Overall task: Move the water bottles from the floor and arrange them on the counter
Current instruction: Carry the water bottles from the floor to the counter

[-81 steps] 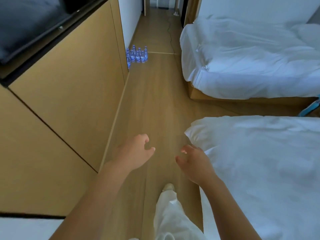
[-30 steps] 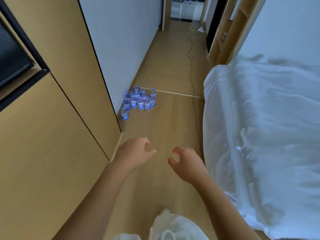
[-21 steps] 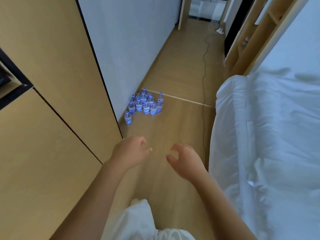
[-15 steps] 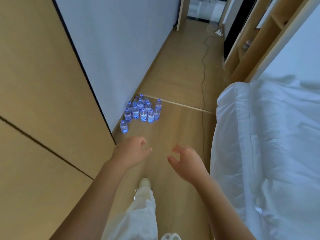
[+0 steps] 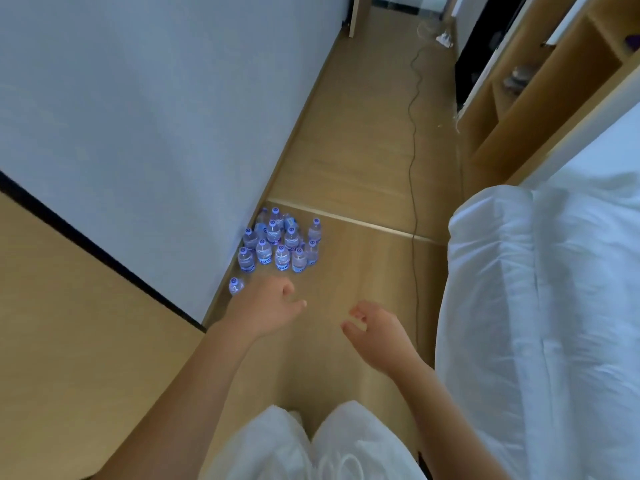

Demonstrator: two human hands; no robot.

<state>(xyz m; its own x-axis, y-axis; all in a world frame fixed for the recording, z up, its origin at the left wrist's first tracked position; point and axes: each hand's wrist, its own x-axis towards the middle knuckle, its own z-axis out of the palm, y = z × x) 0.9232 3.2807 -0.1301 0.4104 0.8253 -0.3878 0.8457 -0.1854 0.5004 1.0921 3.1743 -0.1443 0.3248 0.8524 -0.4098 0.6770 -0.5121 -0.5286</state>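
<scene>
Several small clear water bottles (image 5: 278, 242) with blue labels and caps stand clustered on the wooden floor against the white wall. One single bottle (image 5: 236, 285) stands apart, nearer to me, partly hidden by my left wrist. My left hand (image 5: 268, 308) is stretched forward, fingers loosely apart, holding nothing, just short of the cluster. My right hand (image 5: 375, 332) hovers to its right, fingers curled and apart, empty. No counter is in view.
A tan wooden cabinet (image 5: 86, 341) lines the left. A bed with white sheets (image 5: 540, 306) fills the right, leaving a narrow floor aisle. A dark cable (image 5: 414, 168) runs along the floor. Open wooden shelving (image 5: 519, 81) stands at the far right. My white trouser legs (image 5: 311, 448) show below.
I have walked down the aisle toward the bottles; they are now much closer and larger. Both hands stay out in front, empty, and the left now overlaps the nearest bottle.
</scene>
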